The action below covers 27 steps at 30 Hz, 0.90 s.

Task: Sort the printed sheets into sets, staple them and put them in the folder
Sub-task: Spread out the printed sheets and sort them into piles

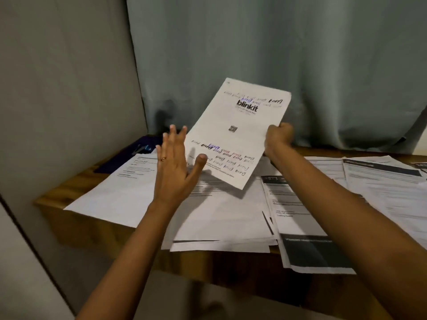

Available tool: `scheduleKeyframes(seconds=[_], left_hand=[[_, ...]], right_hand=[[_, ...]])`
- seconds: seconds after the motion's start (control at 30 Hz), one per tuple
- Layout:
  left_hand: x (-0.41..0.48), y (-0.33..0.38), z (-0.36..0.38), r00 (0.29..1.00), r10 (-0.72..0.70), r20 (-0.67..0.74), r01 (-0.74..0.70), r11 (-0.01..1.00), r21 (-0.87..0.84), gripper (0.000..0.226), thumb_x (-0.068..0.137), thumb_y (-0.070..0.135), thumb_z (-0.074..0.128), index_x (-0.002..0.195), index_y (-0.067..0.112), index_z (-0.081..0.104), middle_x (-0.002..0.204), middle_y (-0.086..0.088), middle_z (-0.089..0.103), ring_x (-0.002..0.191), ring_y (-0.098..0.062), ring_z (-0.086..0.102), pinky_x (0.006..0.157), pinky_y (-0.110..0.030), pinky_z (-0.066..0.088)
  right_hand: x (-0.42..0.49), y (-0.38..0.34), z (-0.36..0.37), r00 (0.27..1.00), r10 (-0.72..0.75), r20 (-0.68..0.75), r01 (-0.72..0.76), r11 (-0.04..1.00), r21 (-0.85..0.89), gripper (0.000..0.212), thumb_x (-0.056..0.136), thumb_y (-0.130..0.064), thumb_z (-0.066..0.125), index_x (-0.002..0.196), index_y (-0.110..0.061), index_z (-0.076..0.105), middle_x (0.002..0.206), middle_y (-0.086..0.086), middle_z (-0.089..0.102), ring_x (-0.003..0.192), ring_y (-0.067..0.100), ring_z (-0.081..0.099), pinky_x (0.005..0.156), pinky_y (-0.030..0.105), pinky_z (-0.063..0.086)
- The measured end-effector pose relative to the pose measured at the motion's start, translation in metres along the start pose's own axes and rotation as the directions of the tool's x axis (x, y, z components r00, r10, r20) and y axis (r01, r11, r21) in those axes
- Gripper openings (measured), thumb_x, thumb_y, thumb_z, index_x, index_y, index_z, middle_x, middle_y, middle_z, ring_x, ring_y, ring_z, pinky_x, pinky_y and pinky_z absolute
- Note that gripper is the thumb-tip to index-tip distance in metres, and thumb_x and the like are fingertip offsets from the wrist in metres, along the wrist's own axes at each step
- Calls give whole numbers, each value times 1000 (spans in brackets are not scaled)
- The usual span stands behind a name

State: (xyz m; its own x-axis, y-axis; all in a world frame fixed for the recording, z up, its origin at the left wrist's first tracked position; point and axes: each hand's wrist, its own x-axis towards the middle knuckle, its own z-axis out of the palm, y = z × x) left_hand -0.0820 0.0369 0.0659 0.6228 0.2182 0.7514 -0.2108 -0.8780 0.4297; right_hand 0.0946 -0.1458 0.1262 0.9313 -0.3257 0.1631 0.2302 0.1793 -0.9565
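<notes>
Reaching out from the near edge, two bare forearms cross over a wooden table (76,218). Printed sheets lie spread over most of it, overlapping: a loose white stack (221,222) at centre, near the front edge; a sheet with a dark block at its foot (312,250) just right of it, overhanging the edge; more sheets with dark header bars (381,179) further right; one plain sheet (120,188) at left.

Left hand (175,167): fingers spread and unclenched, palm facing right, a ring (163,159) on one finger. Thumb tip sits at the lower left edge of the raised sheet; whether it touches, cannot tell.

Right hand (278,137): clenched on the right edge of a sheet printed "blinkit" (238,135), held up above the table, tilted, its top leaning away. It shows a small QR code at middle and handwriting in several ink colours above and below.

Far left corner of the table: a dark blue flat object (129,155), possibly the folder, partly under paper. Behind, a grey-green curtain (277,54); at left, a plain wall (57,88).
</notes>
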Motion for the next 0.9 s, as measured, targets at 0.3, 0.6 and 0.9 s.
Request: scheduleKeyframes(seconds=[0.3,0.6,0.9], left_hand=[[-40,-58,-57,996,-78,40,69,977,203,89,81,82,12,152,28,19,160,7,2,148,-15,-7,117,-38,-11],[-65,-115,-74,948,-214,234,114,919,377,103,70,89,-4,152,32,19,160,5,4,148,-18,-4,116,-41,-11],[-85,-135,-61,909,-279,309,123,889,440,106,66,89,-12,151,35,20,159,5,11,148,-20,1,117,-46,-11]], right_hand=[[-107,51,92,944,259,204,-238,963,-122,32,89,5,42,120,1,52,120,12,61,104,31,61,81,34,53],[-152,78,135,876,257,407,-102,925,-365,39,92,1,47,130,4,45,132,21,52,117,36,53,95,40,47],[-153,97,139,739,147,658,545,443,-712,53,93,-31,58,137,-6,42,149,16,30,137,34,25,109,42,33]])
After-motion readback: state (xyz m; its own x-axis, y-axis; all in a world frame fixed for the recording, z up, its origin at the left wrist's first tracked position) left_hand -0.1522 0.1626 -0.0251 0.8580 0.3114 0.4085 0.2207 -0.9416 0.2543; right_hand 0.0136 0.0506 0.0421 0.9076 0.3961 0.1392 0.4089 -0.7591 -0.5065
